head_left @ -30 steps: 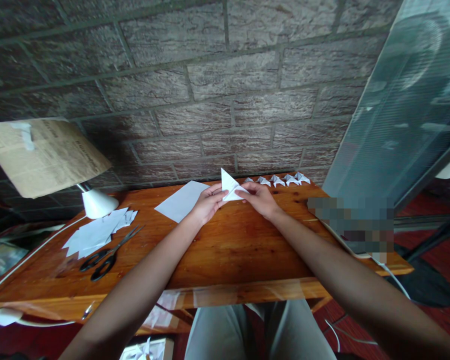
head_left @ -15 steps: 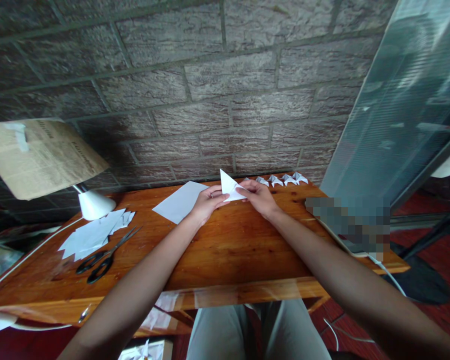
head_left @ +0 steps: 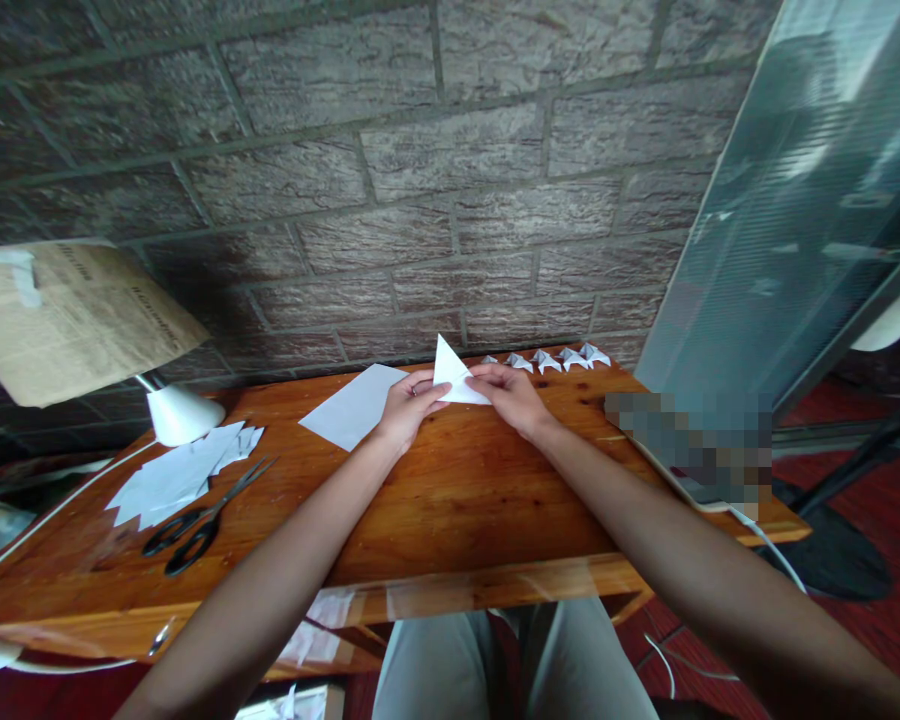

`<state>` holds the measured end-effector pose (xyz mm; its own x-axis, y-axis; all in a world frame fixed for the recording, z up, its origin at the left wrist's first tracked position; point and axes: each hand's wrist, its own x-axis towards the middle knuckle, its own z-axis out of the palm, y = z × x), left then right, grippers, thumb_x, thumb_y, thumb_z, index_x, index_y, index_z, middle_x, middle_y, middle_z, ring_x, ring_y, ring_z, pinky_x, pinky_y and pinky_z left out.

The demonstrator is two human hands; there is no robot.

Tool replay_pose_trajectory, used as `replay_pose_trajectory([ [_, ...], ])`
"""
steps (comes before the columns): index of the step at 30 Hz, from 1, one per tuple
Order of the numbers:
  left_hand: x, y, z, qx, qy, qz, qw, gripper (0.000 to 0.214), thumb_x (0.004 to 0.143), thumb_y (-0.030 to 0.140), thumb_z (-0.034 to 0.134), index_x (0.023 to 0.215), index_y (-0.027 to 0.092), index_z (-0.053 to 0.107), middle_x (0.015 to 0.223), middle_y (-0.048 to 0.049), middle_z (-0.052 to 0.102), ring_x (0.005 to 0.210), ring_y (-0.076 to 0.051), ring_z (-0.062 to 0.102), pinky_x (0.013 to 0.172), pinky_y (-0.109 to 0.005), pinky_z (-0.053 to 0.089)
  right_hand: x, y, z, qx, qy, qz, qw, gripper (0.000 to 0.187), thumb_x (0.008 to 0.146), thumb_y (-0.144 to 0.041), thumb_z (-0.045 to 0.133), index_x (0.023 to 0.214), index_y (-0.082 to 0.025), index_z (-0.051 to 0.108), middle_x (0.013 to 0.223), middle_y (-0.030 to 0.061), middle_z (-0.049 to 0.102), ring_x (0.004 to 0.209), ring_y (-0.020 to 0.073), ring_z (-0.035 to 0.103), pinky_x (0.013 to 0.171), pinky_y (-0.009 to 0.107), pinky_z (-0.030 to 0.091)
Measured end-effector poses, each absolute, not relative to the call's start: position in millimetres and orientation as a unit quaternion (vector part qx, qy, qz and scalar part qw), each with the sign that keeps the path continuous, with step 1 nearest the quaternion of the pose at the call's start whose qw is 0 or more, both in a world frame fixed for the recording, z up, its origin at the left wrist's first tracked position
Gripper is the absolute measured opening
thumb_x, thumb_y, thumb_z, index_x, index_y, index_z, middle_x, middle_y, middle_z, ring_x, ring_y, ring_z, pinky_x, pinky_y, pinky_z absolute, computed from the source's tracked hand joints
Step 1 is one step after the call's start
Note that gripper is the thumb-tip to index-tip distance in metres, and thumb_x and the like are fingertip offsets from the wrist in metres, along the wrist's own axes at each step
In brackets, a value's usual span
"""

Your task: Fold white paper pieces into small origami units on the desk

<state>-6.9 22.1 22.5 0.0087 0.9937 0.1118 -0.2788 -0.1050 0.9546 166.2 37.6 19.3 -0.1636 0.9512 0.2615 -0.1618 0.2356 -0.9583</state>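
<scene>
A white paper folded into a triangle (head_left: 451, 374) stands with its tip up at the far middle of the wooden table (head_left: 450, 500). My left hand (head_left: 405, 402) pinches its left side with curled fingers. My right hand (head_left: 511, 394) grips its right lower edge, fingers closed on the fold. A flat white sheet (head_left: 349, 405) lies just left of my left hand.
Several small folded paper pieces (head_left: 555, 358) line the back edge by the brick wall. Black scissors (head_left: 195, 520) lie beside a pile of paper scraps (head_left: 180, 470) at the left. A white lamp (head_left: 176, 412) with a paper shade stands far left. A cable runs along the right edge.
Both hands have stayed on the folded paper, with small finger shifts along its lower edge. The view has drifted slightly to the right.
</scene>
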Motion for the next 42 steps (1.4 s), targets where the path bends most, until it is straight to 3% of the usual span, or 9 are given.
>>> replay_pose_trajectory([
  [8,-4.1,19.7,23.1,0.459,0.382,0.594,0.538,0.044,0.053,0.030,0.087,0.091,0.017,0.069,0.088,-0.0038,0.073,0.083,-0.017,0.067,0.082,-0.032,0.052,166.3,36.0,21.1,-0.353,-0.559,0.521,0.540,0.028,0.062,-0.037,0.078,0.082,-0.020,0.069,0.074,-0.0014,0.072,0.064,0.0134,0.062,0.065,0.027,0.048],
  [25,-4.2,20.0,24.1,0.434,0.373,0.602,0.557,0.037,0.054,0.028,0.087,0.085,0.016,0.071,0.090,-0.0049,0.073,0.089,-0.019,0.067,0.090,-0.037,0.052,166.2,33.8,21.8,-0.317,-0.565,0.552,0.524,0.026,0.064,-0.035,0.078,0.083,-0.020,0.069,0.080,-0.0004,0.072,0.070,0.0137,0.063,0.074,0.029,0.049],
  [42,-3.1,18.6,25.2,0.416,0.367,0.604,0.572,0.034,0.056,0.031,0.087,0.083,0.016,0.072,0.086,-0.0034,0.073,0.085,-0.016,0.067,0.091,-0.035,0.050,166.4,34.5,22.9,-0.306,-0.571,0.555,0.521,0.027,0.065,-0.034,0.078,0.086,-0.019,0.069,0.082,0.0006,0.073,0.072,0.0139,0.064,0.075,0.028,0.048],
])
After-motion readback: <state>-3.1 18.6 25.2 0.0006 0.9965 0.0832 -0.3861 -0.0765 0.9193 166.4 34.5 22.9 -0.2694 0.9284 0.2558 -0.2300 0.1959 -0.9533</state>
